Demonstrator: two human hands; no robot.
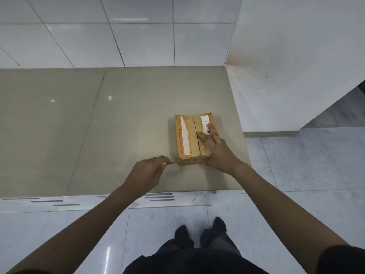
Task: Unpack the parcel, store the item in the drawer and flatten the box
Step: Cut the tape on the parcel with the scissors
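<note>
Barely begun: our right hand point(214, 149) lies spread on the box point(192, 138) near the counter point(118, 125) edge, left hand point(147, 172) pinching a blade point(175, 161) (box unopened; storing, flattening remain).

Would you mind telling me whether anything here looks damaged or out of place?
Only slightly: the box on the counter looks worn, with rumpled tape and torn white label strips. The right hand presses it while the left hand holds a blade at its near edge.
</note>
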